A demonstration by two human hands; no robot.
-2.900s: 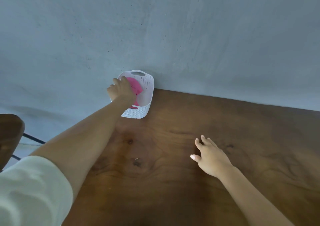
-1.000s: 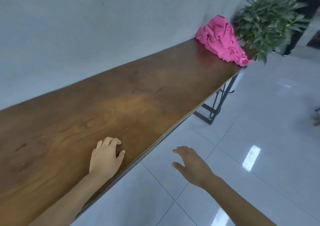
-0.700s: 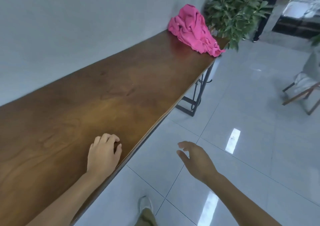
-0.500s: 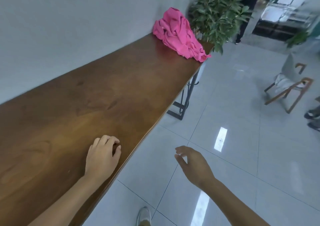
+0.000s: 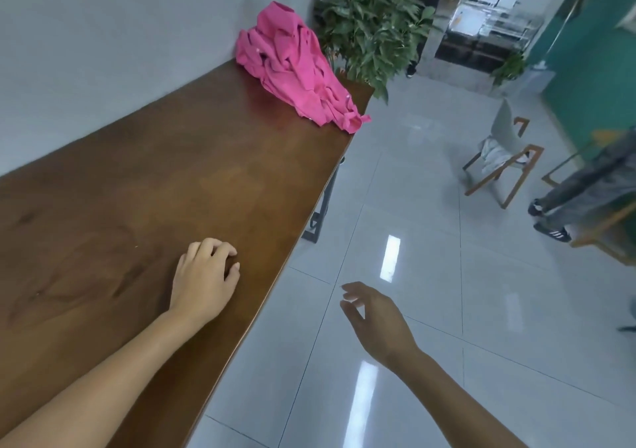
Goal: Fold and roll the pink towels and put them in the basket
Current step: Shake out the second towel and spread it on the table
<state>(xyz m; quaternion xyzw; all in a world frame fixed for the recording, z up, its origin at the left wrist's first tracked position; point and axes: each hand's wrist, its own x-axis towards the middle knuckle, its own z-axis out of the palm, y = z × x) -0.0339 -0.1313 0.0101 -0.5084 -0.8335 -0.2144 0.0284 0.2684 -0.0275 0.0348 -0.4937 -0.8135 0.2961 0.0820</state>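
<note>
Since half a second ago your view has swung right, bringing the pink towels (image 5: 296, 65) nearer the frame's middle; your hands have barely shifted. The towels lie in a soft, creased heap at the far end of the glossy dark wooden table (image 5: 137, 189), against the wall and just beside a leafy plant (image 5: 371, 17). Your left hand (image 5: 203, 275) rests on the tabletop near its front edge, fingers loosely curled, holding nothing. Your right hand (image 5: 375, 320) hangs over the shiny tiled floor (image 5: 430, 275), fingers relaxed, empty.
</note>
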